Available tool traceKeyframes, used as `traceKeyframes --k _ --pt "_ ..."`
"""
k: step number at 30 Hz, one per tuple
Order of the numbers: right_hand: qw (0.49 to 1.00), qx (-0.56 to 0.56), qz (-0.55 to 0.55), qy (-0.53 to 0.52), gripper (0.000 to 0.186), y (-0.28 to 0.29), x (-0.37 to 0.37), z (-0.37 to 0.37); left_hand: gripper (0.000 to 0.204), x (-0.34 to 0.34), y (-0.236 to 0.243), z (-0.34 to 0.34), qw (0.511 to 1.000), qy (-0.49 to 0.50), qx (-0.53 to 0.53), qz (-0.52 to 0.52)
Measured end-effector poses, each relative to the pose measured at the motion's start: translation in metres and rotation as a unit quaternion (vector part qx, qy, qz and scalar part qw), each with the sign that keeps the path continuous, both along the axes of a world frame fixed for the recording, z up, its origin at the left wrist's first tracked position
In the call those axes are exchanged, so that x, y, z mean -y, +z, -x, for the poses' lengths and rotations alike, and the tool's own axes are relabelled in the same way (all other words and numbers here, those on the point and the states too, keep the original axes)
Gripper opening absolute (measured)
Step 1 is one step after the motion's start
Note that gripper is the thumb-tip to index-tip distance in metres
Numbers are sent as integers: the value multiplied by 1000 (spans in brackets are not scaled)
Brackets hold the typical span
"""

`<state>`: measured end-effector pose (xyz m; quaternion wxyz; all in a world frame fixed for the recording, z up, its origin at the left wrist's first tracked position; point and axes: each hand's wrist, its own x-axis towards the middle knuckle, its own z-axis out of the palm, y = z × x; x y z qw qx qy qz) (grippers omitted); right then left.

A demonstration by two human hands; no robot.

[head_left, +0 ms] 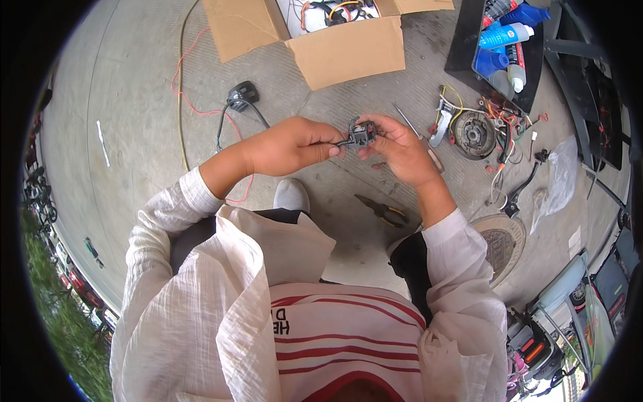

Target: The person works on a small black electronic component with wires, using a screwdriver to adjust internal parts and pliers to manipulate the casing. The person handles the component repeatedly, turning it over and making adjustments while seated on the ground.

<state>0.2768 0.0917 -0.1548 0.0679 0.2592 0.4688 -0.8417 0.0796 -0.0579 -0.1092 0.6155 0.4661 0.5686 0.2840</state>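
Note:
Both my hands meet in front of me over the concrete floor. My left hand is closed, pinching a black cable where it enters a small black plastic housing. That housing sits between the fingers and thumb of my right hand, its open side showing inner parts too small to make out. Left of my hands, a black device rests on the floor with a thick black lead. Below my right hand lie pliers with dark yellow-trimmed handles. A screwdriver is partly hidden behind that hand.
An open cardboard box with wiring inside stands ahead. At the far right, a black bin holds bottles. Nearby lie a round metal hub, tangled wires, a brake lever and clear plastic. A red wire trails left.

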Motion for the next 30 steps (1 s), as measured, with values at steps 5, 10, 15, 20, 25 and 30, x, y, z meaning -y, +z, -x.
traceKeyframes --k 5,10,15,20,25,30 --pt "992 -46 117 -26 32 -29 17 -10 17 1 0 -4 996 -26 -38 -76" --pt "980 -71 172 -75 42 -34 29 -6 15 -2 2 -4 995 9 -88 -53" --pt "987 -92 47 -120 50 -16 35 3 14 -1 -3 -11 984 53 -163 -39" --pt "985 -104 -22 -137 46 -7 37 5 14 -2 -7 -13 979 77 -188 -17" --pt "993 44 -64 -91 27 -15 32 3 17 0 -9 -9 988 75 -133 13" --pt "994 66 38 -74 30 -10 31 3 21 8 -23 -7 994 103 -47 10"
